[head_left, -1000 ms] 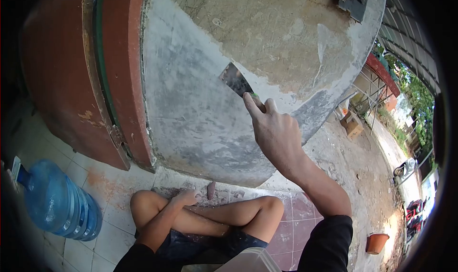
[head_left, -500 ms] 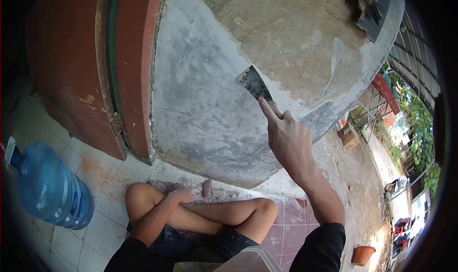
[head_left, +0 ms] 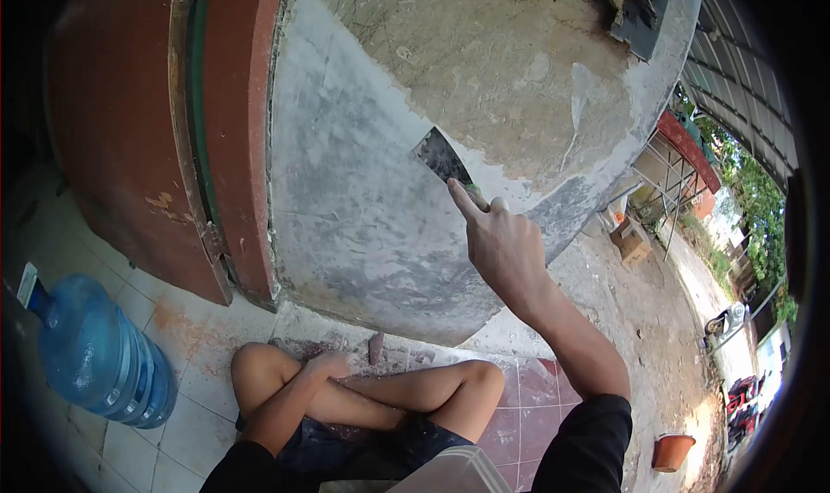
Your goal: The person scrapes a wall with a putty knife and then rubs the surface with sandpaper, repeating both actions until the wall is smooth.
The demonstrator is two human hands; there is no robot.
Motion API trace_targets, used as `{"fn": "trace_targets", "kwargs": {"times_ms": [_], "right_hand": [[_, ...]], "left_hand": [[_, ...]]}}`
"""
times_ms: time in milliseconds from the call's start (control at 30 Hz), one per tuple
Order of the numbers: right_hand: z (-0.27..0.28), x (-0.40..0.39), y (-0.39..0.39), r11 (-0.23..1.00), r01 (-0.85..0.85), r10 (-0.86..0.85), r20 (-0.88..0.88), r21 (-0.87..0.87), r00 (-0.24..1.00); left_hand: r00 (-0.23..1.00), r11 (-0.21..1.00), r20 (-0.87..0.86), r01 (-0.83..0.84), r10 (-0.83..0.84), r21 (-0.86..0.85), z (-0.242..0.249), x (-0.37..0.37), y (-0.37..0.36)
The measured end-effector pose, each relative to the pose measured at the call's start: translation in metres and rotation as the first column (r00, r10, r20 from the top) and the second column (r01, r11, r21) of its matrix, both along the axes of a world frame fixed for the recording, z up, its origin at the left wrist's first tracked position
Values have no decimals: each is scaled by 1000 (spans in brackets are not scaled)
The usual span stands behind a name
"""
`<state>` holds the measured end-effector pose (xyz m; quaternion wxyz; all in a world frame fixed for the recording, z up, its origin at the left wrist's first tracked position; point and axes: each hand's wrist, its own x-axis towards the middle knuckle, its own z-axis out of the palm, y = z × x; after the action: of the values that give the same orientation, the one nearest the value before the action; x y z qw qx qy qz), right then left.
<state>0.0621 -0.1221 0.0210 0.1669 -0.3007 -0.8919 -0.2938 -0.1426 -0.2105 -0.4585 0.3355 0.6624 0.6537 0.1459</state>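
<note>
here, the left hand (head_left: 330, 366) lies by the knees, its grip hard to tell; beyond, the right hand (head_left: 508, 246) has its grip closed round the scraper (head_left: 443, 157), whose blade is against the wall (head_left: 363, 190).

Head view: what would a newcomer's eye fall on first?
Probably the scraper in the right hand, its dark blade against the patchy grey wall near the centre. Next, perhaps, the big blue bottle on the pale tiles at lower left, and the red-brown panel above it.
</note>
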Motion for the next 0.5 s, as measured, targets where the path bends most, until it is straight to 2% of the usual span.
{"fn": "trace_targets", "kwargs": {"times_ms": [133,200,300,333,400,433,500], "right_hand": [[-1,-3,6,994,-80,86,-76,72,993],[5,-5,-5,997,-71,70,-66,-17,995],[3,-20,5,994,-107,104,-98,-25,990],[2,-16,6,992,-121,118,-99,-31,988],[4,-7,5,994,-97,92,-92,-49,991],[7,-10,3,993,-105,101,-80,-45,992],[7,-11,-2,993,-98,94,-68,-58,993]], "left_hand": [[1000,996,29,8,-5,-83,16,6,1],[1000,999,-8,22,-21,27,16,4,-4],[999,997,-18,52,-51,60,18,3,-7],[997,996,-20,74,-73,49,16,5,-3],[994,987,15,107,-106,-119,14,1,4],[995,988,15,96,-95,-119,10,3,-2],[1000,994,-25,6,-3,108,7,4,-10]]}}
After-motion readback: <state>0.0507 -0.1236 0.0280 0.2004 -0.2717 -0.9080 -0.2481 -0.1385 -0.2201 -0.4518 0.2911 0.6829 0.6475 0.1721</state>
